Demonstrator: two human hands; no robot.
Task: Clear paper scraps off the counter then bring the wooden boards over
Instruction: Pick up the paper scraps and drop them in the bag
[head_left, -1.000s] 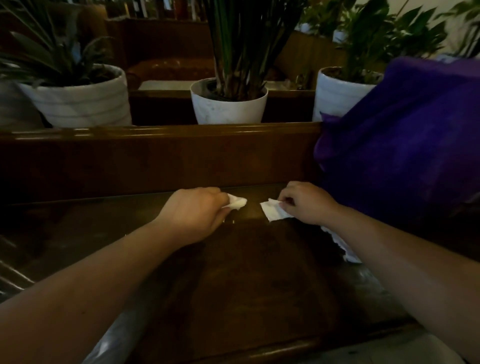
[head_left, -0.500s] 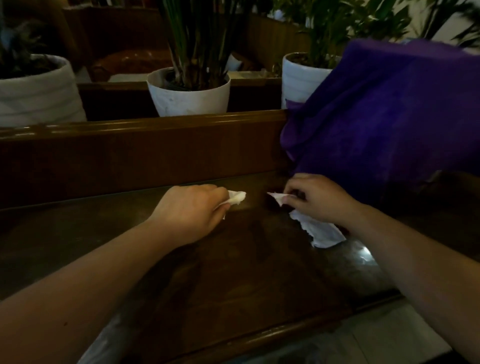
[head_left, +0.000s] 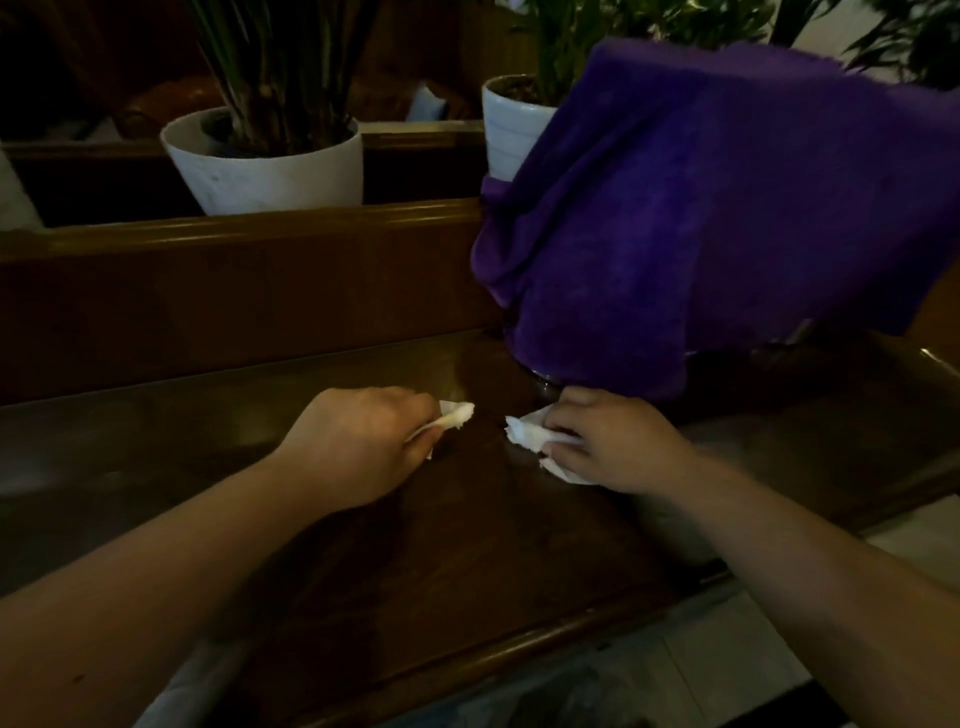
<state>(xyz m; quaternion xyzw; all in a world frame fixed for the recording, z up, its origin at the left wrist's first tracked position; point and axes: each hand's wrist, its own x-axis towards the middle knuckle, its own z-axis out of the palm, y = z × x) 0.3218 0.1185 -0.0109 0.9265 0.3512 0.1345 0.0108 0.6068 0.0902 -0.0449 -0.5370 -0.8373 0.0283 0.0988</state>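
Note:
My left hand (head_left: 358, 441) rests on the dark wooden counter (head_left: 415, 561), closed around a small white paper scrap (head_left: 457, 414) that sticks out past the fingers. A short gap to the right, my right hand (head_left: 613, 441) is closed on a larger crumpled white paper scrap (head_left: 524, 431), part of which shows below the fingers. Both hands sit mid-counter, just in front of a purple cloth. No wooden boards are in view.
A purple cloth (head_left: 701, 218) drapes over an object at the back right of the counter. A raised wooden ledge (head_left: 234, 291) runs along the back. White plant pots (head_left: 270, 166) stand behind it. A pale floor (head_left: 727, 649) shows below the counter's front edge.
My right hand has gathered the long paper scrap into a crumpled bunch under its fingers. My left hand still holds its scrap. The view has shifted to the right.

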